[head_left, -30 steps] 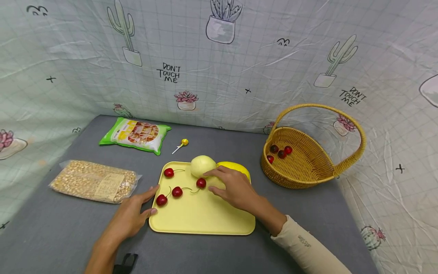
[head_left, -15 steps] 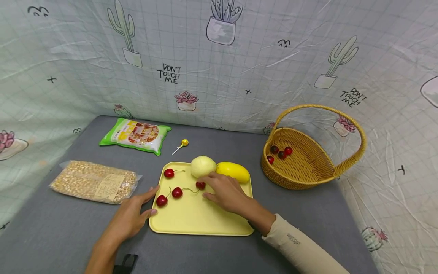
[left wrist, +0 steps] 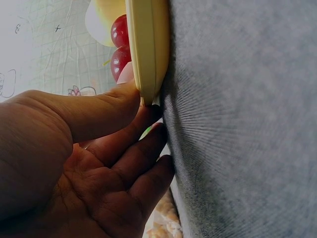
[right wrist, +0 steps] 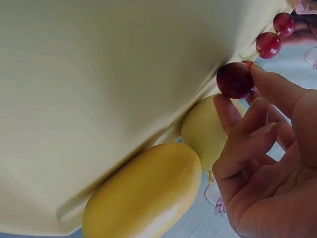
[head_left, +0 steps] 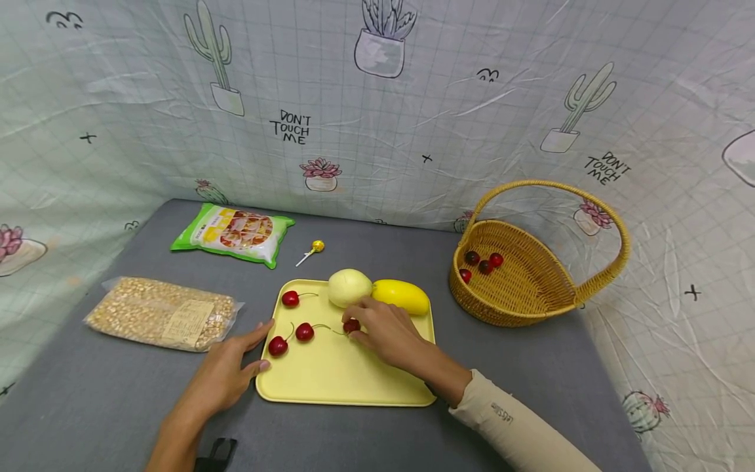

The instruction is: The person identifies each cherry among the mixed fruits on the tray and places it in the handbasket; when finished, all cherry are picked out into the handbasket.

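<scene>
On a pale yellow tray [head_left: 348, 380], my right hand [head_left: 386, 331] pinches a dark red cherry [right wrist: 235, 80] between thumb and fingertips. Beyond it sit a pale round pear-like fruit [head_left: 349, 287] and a smooth yellow oblong fruit [head_left: 402, 295]. Three more cherries lie left of that hand: one by the back corner [head_left: 290, 299], a middle one [head_left: 305, 332] and one at the left side [head_left: 278, 346]. My left hand [head_left: 230, 367] rests against the tray's left edge, thumb and index finger apart. In the left wrist view its thumb [left wrist: 106, 106] touches the rim.
A wicker basket [head_left: 513, 317] with several dark red fruits stands at the right. Left of the tray lies a clear bag of kernels [head_left: 159, 309]. Farther back are a green-edged food packet [head_left: 236, 233] and a yellow lollipop [head_left: 318, 246]. A patterned cloth hangs behind.
My right hand has moved left and down from above the tray and now pinches a cherry, which has shifted slightly. The yellow oblong fruit is more visible. My left hand stays put.
</scene>
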{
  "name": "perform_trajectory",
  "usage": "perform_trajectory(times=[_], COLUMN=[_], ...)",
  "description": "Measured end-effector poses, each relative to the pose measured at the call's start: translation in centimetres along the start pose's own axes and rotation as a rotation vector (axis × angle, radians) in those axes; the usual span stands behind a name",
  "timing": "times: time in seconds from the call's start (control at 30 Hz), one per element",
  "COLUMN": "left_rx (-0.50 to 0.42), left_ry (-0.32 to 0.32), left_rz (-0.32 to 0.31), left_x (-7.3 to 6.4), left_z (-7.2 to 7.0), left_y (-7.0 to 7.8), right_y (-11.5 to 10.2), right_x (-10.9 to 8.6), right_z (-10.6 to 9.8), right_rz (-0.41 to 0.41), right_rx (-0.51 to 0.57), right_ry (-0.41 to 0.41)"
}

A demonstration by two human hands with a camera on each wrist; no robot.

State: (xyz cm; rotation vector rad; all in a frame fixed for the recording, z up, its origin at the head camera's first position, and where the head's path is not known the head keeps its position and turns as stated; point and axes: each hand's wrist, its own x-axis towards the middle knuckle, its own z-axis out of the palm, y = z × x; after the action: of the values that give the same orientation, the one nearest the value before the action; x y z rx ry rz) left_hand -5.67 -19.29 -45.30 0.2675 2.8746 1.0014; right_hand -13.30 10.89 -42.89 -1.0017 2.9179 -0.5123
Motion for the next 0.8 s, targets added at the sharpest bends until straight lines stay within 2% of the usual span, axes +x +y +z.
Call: perform_trajectory(times=[0.43, 0.63, 0.8], left_rx=[0.001, 0.003, 0.007], left_ry=[0.0, 0.006, 0.012], left_rz=[0.001, 0.005, 0.01], left_x=[0.0, 0.0, 0.0], left_z=[0.0, 0.1, 0.1], left_y=[-0.1, -0.1, -0.2], right_y=[0.2, 0.7, 1.0], right_x=[-0.5, -0.8, -1.1], right_z=[-0.2, -0.3, -0.8], right_rz=[-0.008, 0.006, -0.013], right_rx=[-0.017, 0.023, 0.068], right_ry=[-0.005, -0.027, -0.01])
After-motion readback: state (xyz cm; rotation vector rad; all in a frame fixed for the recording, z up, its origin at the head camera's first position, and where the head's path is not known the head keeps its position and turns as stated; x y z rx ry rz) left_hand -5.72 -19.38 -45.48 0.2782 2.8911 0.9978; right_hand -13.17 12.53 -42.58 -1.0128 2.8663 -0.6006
